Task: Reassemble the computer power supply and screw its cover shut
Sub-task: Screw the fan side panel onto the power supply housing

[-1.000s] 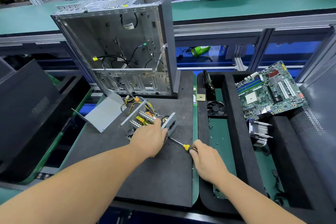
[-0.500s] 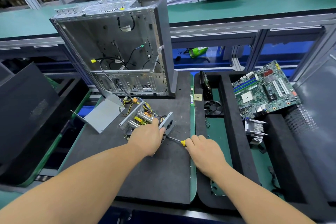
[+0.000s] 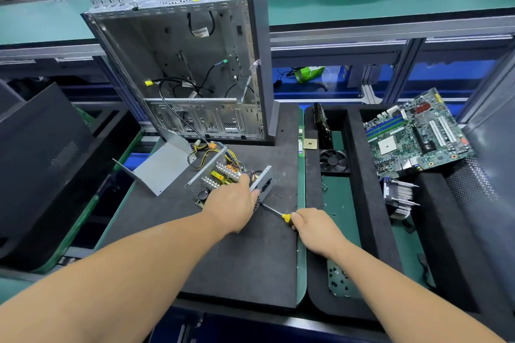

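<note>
The open power supply [image 3: 223, 175] lies on the dark foam mat [image 3: 250, 267], its heat sinks and coloured wires exposed. My left hand [image 3: 232, 203] grips its near end by the grey rear panel. My right hand [image 3: 315, 228] holds a yellow-handled screwdriver [image 3: 276, 213], whose shaft points at the lower corner of that panel. The tip is hidden behind my left hand. The grey metal cover [image 3: 164, 166] lies apart, left of the supply.
An empty computer case [image 3: 189, 69] stands upright behind the supply. A black foam tray [image 3: 354, 164] on the right holds a fan [image 3: 333, 161], a motherboard [image 3: 415, 133], a heat sink [image 3: 398, 195] and loose screws [image 3: 335, 278]. Black side panels [image 3: 47, 164] lean at the left.
My right hand and the screwdriver have moved left, closer to the supply's rear panel. My left hand has kept its hold on the supply.
</note>
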